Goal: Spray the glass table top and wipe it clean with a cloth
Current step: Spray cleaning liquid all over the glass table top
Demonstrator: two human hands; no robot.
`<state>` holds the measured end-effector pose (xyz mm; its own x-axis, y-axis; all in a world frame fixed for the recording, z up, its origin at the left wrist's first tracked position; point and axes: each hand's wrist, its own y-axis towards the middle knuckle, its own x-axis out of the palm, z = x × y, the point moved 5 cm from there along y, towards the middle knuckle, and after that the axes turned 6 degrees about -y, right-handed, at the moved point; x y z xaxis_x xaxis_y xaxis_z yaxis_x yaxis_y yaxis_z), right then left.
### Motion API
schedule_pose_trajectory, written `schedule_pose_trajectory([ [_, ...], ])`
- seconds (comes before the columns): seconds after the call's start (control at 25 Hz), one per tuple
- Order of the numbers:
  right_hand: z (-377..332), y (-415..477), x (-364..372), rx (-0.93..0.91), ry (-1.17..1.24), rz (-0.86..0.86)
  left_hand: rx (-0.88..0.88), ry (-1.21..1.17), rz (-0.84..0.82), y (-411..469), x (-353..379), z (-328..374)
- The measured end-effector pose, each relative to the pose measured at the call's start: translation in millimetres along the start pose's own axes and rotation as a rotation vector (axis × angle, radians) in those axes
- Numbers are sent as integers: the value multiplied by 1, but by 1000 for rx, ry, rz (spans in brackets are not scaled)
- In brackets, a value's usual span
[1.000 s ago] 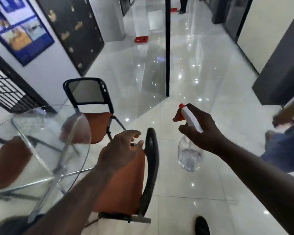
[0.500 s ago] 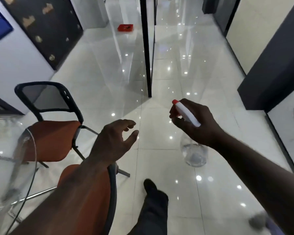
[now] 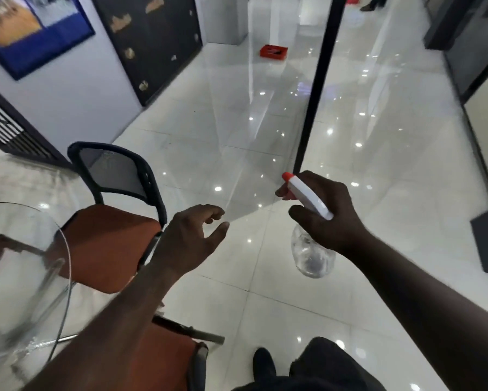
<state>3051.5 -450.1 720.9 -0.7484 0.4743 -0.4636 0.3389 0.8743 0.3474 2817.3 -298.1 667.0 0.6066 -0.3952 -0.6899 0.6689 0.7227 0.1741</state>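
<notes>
My right hand (image 3: 326,213) grips a clear spray bottle (image 3: 311,255) by its white trigger head with a red nozzle, held over the floor right of centre. My left hand (image 3: 190,241) hovers empty with curled, parted fingers, above the gap between two chairs. The round glass table top (image 3: 25,275) shows at the lower left, its rim curving past my left forearm. No cloth is in view.
An orange chair with a black mesh back (image 3: 110,221) stands beside the table. A second orange chair (image 3: 169,359) sits under my left forearm. A black post (image 3: 316,88) rises ahead, a red tray (image 3: 273,52) lies far off on glossy white tiles. My shoe (image 3: 262,362) is below.
My left hand let go of the near chair's back and lifted. The view swung right, then back left, so more of the glass table shows again. The bottle stayed in my right hand.
</notes>
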Motion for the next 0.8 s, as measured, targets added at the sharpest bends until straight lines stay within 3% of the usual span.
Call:
schedule_pose_trajectory([
  [0.2, 64, 128, 62, -62, 92, -300, -195, 8, 99, 73, -22, -66],
  [0.4, 90, 250, 154, -210, 180, -595, -414, 82, 309, 118, -70, -110],
  [0.72, 31, 353, 353, -473, 291, -998, -795, 93, 726, 65, -150, -196],
  [0.8, 14, 359, 415, -427, 347, -1092, -875, 89, 814, 34, -171, -229],
])
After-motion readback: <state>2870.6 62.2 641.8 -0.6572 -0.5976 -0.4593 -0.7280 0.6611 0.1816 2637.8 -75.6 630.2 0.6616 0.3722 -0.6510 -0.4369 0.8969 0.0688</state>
